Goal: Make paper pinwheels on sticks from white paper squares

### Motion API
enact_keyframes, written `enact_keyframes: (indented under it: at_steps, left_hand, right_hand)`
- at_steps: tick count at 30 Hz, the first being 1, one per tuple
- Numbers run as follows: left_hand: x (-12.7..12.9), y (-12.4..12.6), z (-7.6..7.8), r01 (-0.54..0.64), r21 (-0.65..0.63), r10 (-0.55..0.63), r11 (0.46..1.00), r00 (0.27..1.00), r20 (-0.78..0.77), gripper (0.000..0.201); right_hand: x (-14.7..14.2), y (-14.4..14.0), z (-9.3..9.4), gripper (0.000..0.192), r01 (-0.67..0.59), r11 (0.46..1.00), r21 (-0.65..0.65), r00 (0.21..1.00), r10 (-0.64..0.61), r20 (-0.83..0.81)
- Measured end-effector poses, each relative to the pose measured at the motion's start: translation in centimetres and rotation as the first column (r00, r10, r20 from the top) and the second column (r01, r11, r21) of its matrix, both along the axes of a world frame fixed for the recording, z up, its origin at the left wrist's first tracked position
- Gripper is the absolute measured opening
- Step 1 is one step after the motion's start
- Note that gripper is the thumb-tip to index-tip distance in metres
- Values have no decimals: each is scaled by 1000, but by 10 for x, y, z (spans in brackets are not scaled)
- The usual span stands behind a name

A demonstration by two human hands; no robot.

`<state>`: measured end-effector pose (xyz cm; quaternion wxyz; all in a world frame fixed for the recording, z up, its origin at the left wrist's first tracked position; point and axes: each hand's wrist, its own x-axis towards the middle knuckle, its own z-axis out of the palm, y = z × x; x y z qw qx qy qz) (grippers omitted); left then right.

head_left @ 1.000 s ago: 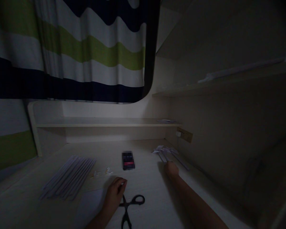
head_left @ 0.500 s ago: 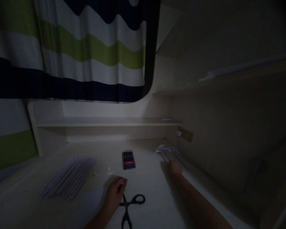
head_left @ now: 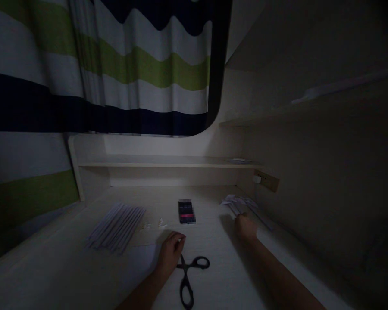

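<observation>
The picture is very dim. My left hand (head_left: 171, 255) rests on the pale desk (head_left: 220, 275) with its fingers curled, touching the blades of black scissors (head_left: 189, 277) that lie spread open. A pale speck shows at its fingertips; I cannot tell whether it holds anything. My right hand (head_left: 245, 227) lies farther right, knuckles up, at the near end of a small heap of folded white paper pieces and thin paper sticks (head_left: 242, 204). Its fingers are hidden from me.
A bundle of long white paper sticks (head_left: 116, 221) lies at the left, with small white scraps (head_left: 153, 224) beside it. A dark phone (head_left: 186, 212) lies mid-desk. A white sheet (head_left: 136, 262) is under my left wrist. A low shelf (head_left: 168, 162), wall socket (head_left: 267, 181) and striped curtain (head_left: 132, 64) stand behind.
The view has swung to the left, so everything sits further right in the picture. Both hands stay where they were on the desk, and the scissors have not moved.
</observation>
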<state>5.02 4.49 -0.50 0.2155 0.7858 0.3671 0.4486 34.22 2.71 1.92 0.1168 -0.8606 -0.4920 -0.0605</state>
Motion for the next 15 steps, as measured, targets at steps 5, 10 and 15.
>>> enact_keyframes:
  at_steps: [5, 10, 15]
  left_hand:
    - [-1, -4, 2, -65, 42, 66, 997, 997, -38, 19]
    - [-8, -3, 4, -175, 48, 179, 983, 979, -93, 18]
    - [-33, 5, 18, -382, 54, 385, 923, 907, -168, 23]
  right_hand:
    - [-60, -2, 15, 33, -189, 974, 127, 982, 187, 28]
    - [-124, -19, 7, 45, -357, 914, 192, 933, 358, 32]
    - [-139, -35, -10, 44, -519, 836, 181, 852, 524, 22]
